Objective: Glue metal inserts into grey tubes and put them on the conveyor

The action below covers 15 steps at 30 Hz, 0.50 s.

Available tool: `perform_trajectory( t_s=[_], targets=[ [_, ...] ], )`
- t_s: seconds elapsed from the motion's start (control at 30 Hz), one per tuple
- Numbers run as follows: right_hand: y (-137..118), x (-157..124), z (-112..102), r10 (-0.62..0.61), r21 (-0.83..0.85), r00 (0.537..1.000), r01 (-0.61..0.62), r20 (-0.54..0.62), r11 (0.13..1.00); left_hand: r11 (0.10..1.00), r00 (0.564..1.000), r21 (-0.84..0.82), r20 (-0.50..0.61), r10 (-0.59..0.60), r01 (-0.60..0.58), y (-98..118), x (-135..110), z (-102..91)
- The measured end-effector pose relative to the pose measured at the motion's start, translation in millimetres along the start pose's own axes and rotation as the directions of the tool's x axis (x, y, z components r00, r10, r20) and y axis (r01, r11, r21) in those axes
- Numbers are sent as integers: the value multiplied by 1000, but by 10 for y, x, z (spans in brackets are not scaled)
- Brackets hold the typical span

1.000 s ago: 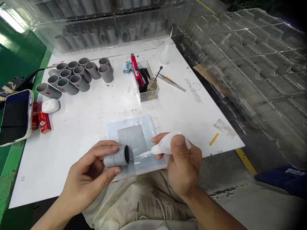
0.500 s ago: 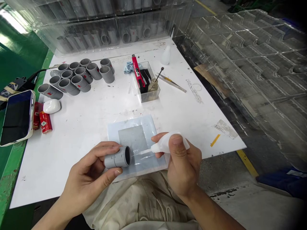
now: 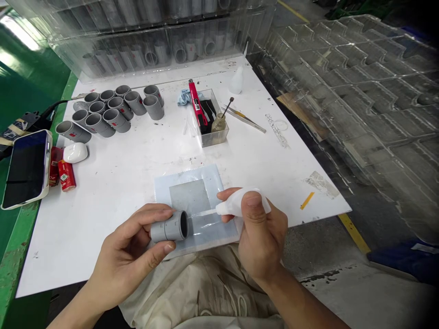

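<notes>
My left hand [image 3: 133,251] grips a short grey plastic tube [image 3: 168,228] lying on its side, its open end facing right. Fingers hold it from above and the thumb from below. In my right hand [image 3: 262,233] is a white squeeze bottle [image 3: 236,203] with a long thin nozzle [image 3: 206,212]. The nozzle points left at the tube's rim; whether the fine tip touches it I cannot tell. Beneath both hands lies a pale blue plastic-covered sheet [image 3: 185,176] with a grey square [image 3: 190,196] on it.
Several grey tubes [image 3: 116,119] stand grouped at the left. A clear box [image 3: 214,139] holds a red cutter [image 3: 196,103] and a small bottle [image 3: 218,122], with tweezers [image 3: 247,119] beside it. Another squeeze bottle [image 3: 237,81] stands behind. A phone [image 3: 25,169] rests at the left edge.
The bottle's nozzle has tilted up slightly, its tip now higher against the tube's rim. The tube has turned a little in my left hand.
</notes>
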State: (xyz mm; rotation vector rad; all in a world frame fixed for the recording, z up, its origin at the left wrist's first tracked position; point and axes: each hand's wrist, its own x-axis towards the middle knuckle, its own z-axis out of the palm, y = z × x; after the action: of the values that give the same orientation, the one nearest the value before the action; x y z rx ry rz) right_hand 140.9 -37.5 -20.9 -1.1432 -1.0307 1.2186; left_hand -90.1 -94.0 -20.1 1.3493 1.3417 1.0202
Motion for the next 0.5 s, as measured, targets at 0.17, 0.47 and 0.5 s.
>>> perform_trajectory(
  t_s=[0.17,0.47,0.5],
  targets=[
    [6,2,-1,-16,2,1000,16,-3,1000,1000,999,-9,-29,-26,26,45,7,41],
    [24,9,10,-35,61,999,36,-18,997,989,981,-64,-128,-143,136,140,-7,115],
    [23,10,5,-43,86,999,45,-22,995,987,979,-61,-133,-154,147,137,-14,111]
  ],
)
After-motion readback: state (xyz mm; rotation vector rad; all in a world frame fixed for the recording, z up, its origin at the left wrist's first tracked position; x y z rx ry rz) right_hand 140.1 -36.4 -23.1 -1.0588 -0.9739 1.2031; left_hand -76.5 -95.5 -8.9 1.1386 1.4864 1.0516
